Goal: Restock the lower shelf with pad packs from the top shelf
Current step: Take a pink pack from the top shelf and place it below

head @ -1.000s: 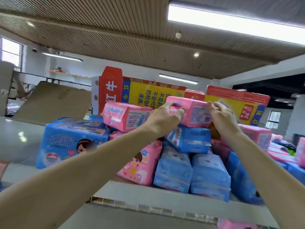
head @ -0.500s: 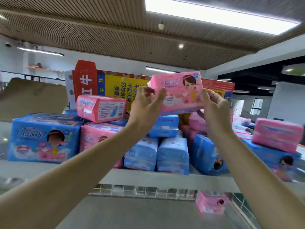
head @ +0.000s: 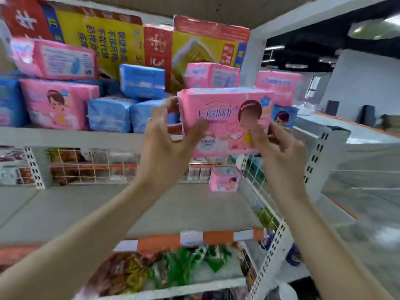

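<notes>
The top shelf (head: 65, 137) runs behind the two grips and off to their left, its pale front edge level with the knuckles. The lower shelf (head: 86, 208) lies beneath the grips and forearms, a wide grey board with a wire mesh back. Printed red and yellow cartons (head: 104, 37) stand on the top shelf, above and behind the left grip. In front of them, left of that grip, pink and blue pad packs (head: 108, 113) are stacked in a loose pile. Further under the wrists, one tier below the lower shelf, lie snack bags (head: 168, 271) in green and brown.

The pink pad pack (head: 225, 118) is held in the air between both grips, printed face toward the camera, in front of the top shelf's edge and above the lower shelf. The left grip (head: 164, 148) clamps its left edge, thumb across the front and fingers spread behind, somewhat blurred. The right grip (head: 281, 152) clamps its lower right corner, thumb on the front, fingers curled round the back. Directly below the held pack, a lone small pink pack (head: 225, 179) stands at the lower shelf's back right.
</notes>
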